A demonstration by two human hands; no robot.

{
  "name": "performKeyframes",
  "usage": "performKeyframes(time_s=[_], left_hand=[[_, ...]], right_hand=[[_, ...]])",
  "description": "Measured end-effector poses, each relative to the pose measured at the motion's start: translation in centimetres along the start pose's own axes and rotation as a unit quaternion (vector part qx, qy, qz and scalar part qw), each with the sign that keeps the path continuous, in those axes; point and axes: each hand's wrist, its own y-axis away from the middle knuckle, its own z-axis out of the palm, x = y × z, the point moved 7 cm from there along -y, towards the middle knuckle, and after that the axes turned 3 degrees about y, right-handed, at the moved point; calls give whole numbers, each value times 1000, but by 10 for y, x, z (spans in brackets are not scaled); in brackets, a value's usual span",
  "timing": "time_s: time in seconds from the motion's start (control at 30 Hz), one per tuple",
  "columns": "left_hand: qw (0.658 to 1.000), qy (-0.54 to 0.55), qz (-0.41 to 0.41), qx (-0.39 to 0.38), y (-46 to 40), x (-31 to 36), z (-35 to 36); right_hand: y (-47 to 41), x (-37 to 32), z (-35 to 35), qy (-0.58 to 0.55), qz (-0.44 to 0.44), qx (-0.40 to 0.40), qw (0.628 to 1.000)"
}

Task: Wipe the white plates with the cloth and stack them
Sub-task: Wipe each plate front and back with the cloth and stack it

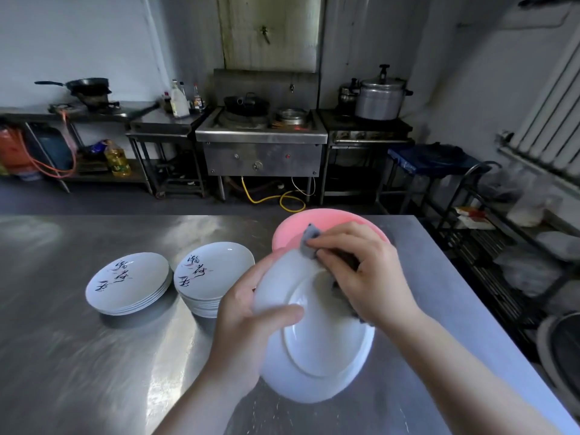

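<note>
Plate underside is facing me, my left hand gripping its nine-o'clock rim; my right hand is pressing the cloth at one o'clock. Pink basin behind, contents hidden.

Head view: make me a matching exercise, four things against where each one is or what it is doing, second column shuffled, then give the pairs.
Things
1. left hand
2. right hand
3. pink basin
4. the two plate stacks

States
A. stands on the steel table behind the held plate
B. presses the grey cloth on the plate's underside
C. rest face up at the left, side by side
D. grips the rim of the held plate, thumb on its underside

Pairs: 1-D, 2-B, 3-A, 4-C
</note>
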Motion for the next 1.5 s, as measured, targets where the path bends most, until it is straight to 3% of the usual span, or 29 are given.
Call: performKeyframes(time_s=[0.07,0.17,0.27,0.43,0.57,0.67,0.73,0.87,1.0,1.13,1.3,1.4,1.5], left_hand=[[1000,5,6,5,-1,2,-2],[999,36,-2,24,-1,1,-3],[996,77,-14,54,-1,-4,-5],[972,152,-16,178,-2,-5,-20],[940,205,1,273,1,-6,-18],[922,236,-5,306,5,-15,-7],[923,250,-14,292,5,-16,0],[930,249,-1,271,3,-9,-1],[939,240,-11,246,1,-8,0],[957,200,-8,211,5,-9,-1],[983,118,-6,140,5,-9,-4],[997,40,0,65,-1,-2,5],[1000,22,-11,-15,-5,-1,12]], right_hand=[[-2,-3,-6,-4,7,30,1000],[2,-23,1,8,-88,14,996],[-1,3,-10,-16,-13,29,999],[34,37,-20,-73,118,133,981],[80,26,-8,-60,115,238,963],[96,-2,18,-23,38,221,974],[94,-11,23,0,-39,174,984],[84,9,0,1,19,237,971],[85,-2,11,12,-52,186,981],[75,31,-15,-23,82,248,965],[39,39,-22,-27,134,157,978],[19,5,-13,-15,5,78,997],[17,-31,7,6,-177,-63,982]])
